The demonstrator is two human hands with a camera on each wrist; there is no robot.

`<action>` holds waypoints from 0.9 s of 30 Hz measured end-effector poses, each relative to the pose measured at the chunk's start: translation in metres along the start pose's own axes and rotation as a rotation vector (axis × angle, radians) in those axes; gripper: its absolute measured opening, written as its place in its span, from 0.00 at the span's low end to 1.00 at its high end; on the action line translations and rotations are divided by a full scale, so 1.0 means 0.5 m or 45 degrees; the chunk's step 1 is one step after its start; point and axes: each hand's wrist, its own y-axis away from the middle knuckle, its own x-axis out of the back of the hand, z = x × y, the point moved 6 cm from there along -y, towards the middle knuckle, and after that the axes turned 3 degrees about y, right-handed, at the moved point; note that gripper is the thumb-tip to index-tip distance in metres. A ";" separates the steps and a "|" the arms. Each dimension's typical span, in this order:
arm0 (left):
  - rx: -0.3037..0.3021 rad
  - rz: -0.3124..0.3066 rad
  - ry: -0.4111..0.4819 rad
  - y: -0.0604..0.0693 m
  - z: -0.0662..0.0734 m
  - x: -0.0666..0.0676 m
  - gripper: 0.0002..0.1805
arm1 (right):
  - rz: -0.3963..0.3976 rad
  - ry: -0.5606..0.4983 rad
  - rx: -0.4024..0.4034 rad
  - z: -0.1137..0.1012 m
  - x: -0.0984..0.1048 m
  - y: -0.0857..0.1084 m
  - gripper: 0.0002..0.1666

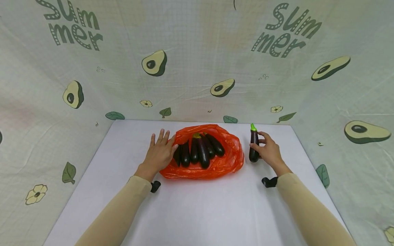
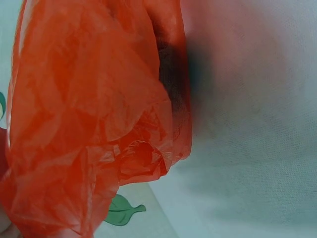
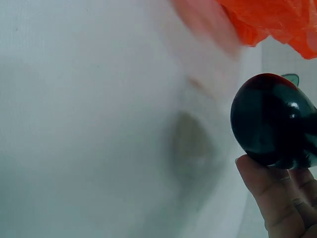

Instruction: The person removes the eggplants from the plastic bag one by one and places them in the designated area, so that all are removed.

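A red plastic bag lies open on the white table, with several dark eggplants side by side in it. My left hand rests on the bag's left edge, fingers spread and mostly straight. To the right of the bag, my right hand grips one eggplant between thumb and fingers, its green stem pointing away from me. In the right wrist view the rounded end of this eggplant shows above the fingers. Crumpled bag plastic fills much of the left wrist view.
The white table reaches back to a cloth printed with avocados, leaves and lettering, which also hangs at both sides. Black wrist-camera pieces show at the left wrist and right wrist.
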 end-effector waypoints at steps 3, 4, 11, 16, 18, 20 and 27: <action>-0.003 -0.005 -0.005 -0.001 0.000 -0.001 0.35 | -0.027 -0.027 -0.008 0.009 -0.010 -0.006 0.48; -0.004 -0.005 -0.005 -0.001 0.000 0.000 0.35 | -0.037 -0.043 -0.012 0.012 -0.013 -0.008 0.47; -0.007 -0.006 -0.014 -0.003 0.000 -0.002 0.35 | -0.053 -0.064 -0.019 0.024 -0.027 -0.016 0.47; -0.007 -0.014 -0.012 -0.005 -0.003 -0.006 0.35 | -0.028 -0.016 0.008 0.026 -0.030 -0.022 0.47; -0.006 -0.016 -0.008 -0.005 -0.003 -0.007 0.35 | -0.023 -0.018 0.014 0.026 -0.031 -0.023 0.46; -0.006 -0.016 -0.003 -0.005 -0.002 -0.008 0.35 | -0.022 -0.014 0.013 0.025 -0.031 -0.022 0.46; 0.000 -0.006 0.009 0.001 0.000 -0.001 0.35 | -0.002 0.068 -0.007 0.014 -0.027 -0.017 0.45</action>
